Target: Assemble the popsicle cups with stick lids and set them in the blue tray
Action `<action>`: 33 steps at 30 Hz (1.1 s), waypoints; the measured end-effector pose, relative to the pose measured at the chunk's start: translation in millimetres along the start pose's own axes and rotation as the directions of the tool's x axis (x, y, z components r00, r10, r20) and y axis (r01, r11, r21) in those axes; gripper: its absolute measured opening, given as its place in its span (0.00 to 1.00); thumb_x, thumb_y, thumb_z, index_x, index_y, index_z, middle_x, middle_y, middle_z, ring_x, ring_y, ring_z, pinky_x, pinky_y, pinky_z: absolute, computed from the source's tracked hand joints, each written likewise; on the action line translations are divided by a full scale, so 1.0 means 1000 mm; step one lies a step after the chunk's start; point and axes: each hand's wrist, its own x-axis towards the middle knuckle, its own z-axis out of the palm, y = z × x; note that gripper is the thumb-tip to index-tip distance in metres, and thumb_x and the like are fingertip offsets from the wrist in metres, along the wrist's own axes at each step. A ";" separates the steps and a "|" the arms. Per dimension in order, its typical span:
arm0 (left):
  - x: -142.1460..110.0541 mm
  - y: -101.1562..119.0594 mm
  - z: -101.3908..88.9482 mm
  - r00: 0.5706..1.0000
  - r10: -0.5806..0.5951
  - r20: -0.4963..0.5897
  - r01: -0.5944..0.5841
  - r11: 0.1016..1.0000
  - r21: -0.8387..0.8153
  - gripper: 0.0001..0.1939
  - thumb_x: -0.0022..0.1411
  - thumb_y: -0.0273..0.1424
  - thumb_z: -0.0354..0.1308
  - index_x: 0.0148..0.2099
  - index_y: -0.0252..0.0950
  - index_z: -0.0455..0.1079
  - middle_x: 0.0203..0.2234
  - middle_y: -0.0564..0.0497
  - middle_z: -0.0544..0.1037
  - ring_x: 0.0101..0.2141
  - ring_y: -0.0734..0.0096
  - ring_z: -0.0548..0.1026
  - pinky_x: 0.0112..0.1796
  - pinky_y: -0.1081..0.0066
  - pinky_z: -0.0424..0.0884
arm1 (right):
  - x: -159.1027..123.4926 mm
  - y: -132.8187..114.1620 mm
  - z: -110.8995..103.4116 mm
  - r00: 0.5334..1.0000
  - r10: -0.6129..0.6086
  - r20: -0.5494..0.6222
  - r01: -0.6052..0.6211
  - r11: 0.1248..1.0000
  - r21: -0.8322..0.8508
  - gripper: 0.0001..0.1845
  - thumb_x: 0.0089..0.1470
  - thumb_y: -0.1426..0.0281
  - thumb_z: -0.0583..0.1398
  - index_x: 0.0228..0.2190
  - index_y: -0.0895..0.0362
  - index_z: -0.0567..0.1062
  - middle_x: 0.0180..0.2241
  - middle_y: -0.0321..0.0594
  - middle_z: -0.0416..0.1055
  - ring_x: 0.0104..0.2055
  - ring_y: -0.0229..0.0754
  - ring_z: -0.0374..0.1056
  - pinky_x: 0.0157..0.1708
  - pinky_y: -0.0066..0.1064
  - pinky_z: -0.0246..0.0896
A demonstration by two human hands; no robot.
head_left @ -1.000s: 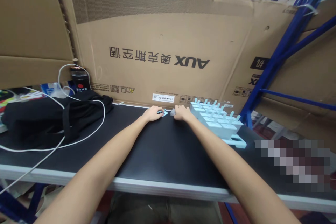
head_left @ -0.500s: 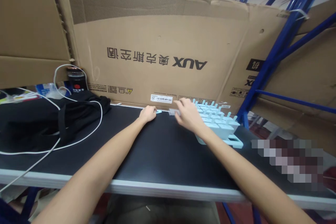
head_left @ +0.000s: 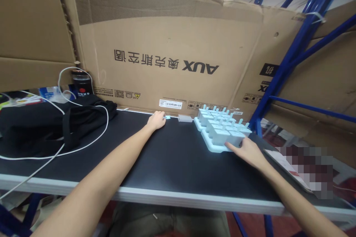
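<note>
Light-blue popsicle molds (head_left: 221, 137) with upright sticks stand in two trays on the right side of the black table. My right hand (head_left: 249, 151) grips the near right corner of the front tray, thumb on its near side and the other fingers mostly hidden behind it. At the table's back edge, my left hand (head_left: 156, 120) is closed on a small light-blue piece (head_left: 167, 117), whose tip sticks out to the right. Between that hand and the molds lies a flat, translucent grey piece (head_left: 185, 119).
A large cardboard sheet (head_left: 155, 37) stands along the back. On the left are a black bag (head_left: 91, 118), a looping white cable (head_left: 107, 126) and a dark jar (head_left: 82, 83). Blue rack posts (head_left: 289, 63) rise at the right, beside a flat tablet-like item (head_left: 289, 166).
My right hand has moved from above the grey piece, right and toward me, onto the front mold tray. The molds have shifted slightly left. My left hand stays at the back edge.
</note>
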 end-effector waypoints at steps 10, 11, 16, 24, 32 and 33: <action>0.002 -0.004 0.007 0.999 -0.026 -0.025 0.025 0.999 -0.043 0.08 0.61 0.33 0.53 0.39 0.39 0.73 0.46 0.45 0.76 0.52 0.55 0.69 0.50 0.61 0.69 | -0.007 -0.010 0.000 0.990 0.081 -0.118 -0.088 0.995 -0.054 0.40 0.55 0.47 0.50 0.50 0.73 0.60 0.41 0.65 0.72 0.44 0.62 0.72 0.40 0.41 0.64; 0.002 -0.005 0.008 0.999 -0.026 -0.028 0.024 0.998 -0.061 0.08 0.61 0.33 0.54 0.39 0.39 0.73 0.46 0.45 0.76 0.52 0.55 0.69 0.50 0.61 0.69 | -0.008 -0.009 -0.004 0.982 0.103 -0.158 -0.106 0.994 -0.012 0.40 0.55 0.48 0.51 0.51 0.73 0.60 0.41 0.65 0.72 0.44 0.62 0.72 0.40 0.41 0.64; 0.007 -0.013 0.011 0.997 -0.039 -0.067 0.026 0.983 -0.184 0.09 0.60 0.32 0.55 0.42 0.40 0.74 0.47 0.47 0.77 0.52 0.57 0.70 0.52 0.62 0.67 | -0.022 -0.040 -0.036 0.914 -0.035 -0.405 0.077 0.993 0.087 0.27 0.50 0.54 0.54 0.45 0.60 0.66 0.45 0.57 0.70 0.46 0.58 0.69 0.43 0.41 0.63; 0.014 -0.030 0.004 0.943 -0.257 -0.212 0.154 0.901 -0.406 0.14 0.67 0.33 0.46 0.46 0.36 0.72 0.45 0.47 0.79 0.46 0.67 0.75 0.50 0.69 0.67 | -0.016 -0.184 -0.019 0.885 -0.460 -0.072 0.457 0.888 -0.045 0.12 0.53 0.63 0.53 0.37 0.57 0.67 0.37 0.49 0.73 0.39 0.50 0.70 0.38 0.36 0.61; 0.011 -0.037 0.003 0.957 -0.262 -0.125 0.174 0.863 -0.474 0.14 0.66 0.37 0.50 0.44 0.38 0.75 0.40 0.50 0.81 0.40 0.68 0.78 0.43 0.71 0.71 | 0.046 -0.262 0.056 0.866 -0.386 0.318 0.458 0.867 -0.195 0.39 0.52 0.50 0.56 0.57 0.64 0.60 0.50 0.61 0.71 0.53 0.61 0.68 0.47 0.46 0.62; 0.011 -0.037 0.004 0.966 -0.235 -0.107 0.161 0.871 -0.465 0.12 0.63 0.35 0.53 0.42 0.38 0.76 0.39 0.50 0.82 0.40 0.67 0.78 0.44 0.71 0.71 | 0.051 -0.264 0.058 0.870 -0.375 0.320 0.450 0.869 -0.205 0.40 0.53 0.48 0.55 0.57 0.63 0.61 0.50 0.61 0.71 0.53 0.61 0.68 0.48 0.47 0.62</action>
